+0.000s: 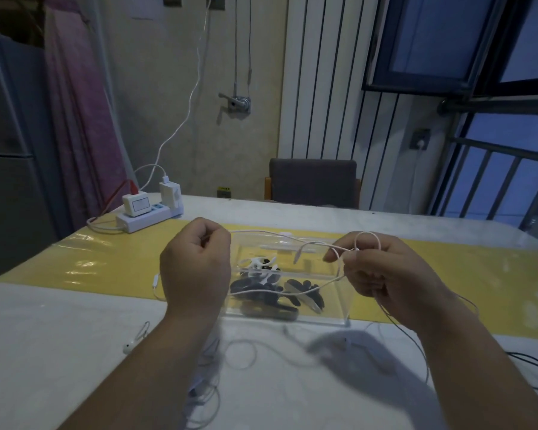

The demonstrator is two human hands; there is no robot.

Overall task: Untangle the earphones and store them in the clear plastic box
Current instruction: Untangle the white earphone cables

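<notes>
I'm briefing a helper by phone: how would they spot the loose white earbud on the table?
Find the yellow strip across the table, then look nearer the person, left of the left forearm. The white earbud lies on white tabletop, alone with its cord loop, apart from the tangled cables.

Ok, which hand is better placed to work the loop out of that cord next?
Right hand, probably: the loop sits at its fingers, while the left hand only pinches the cord farther along, holding it stretched over the clear plastic box.
</notes>
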